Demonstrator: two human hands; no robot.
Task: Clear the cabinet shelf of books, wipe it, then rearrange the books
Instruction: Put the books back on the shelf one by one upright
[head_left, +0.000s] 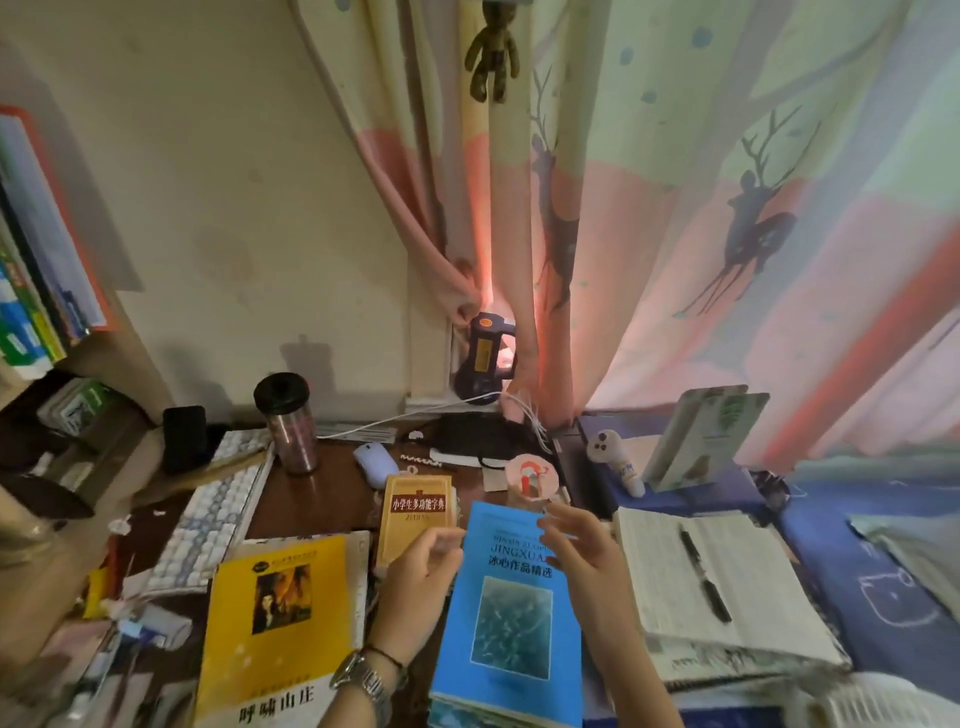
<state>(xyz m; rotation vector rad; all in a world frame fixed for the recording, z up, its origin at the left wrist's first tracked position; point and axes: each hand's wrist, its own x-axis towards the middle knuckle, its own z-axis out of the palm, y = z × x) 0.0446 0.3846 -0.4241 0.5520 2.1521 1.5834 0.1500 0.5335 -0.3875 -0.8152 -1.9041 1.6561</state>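
A blue paperback (511, 618) lies on top of a stack at the near middle of the desk. My left hand (421, 577) hovers at its left edge with relaxed fingers, holding nothing, a watch on the wrist. My right hand (582, 551) hovers over its upper right corner, fingers loosely spread and blurred. An orange dictionary (415, 514) lies just beyond my left hand. A yellow book (272, 623) rests on another book to the left. More books (36, 260) stand on the cabinet shelf at the far left.
An open notebook (717, 587) with a black pen lies at the right. A white keyboard (208, 525), a tumbler (291, 421), a mouse (374, 460) and a black flashlight (483, 358) crowd the desk's back. Curtains hang behind. Clutter fills the left edge.
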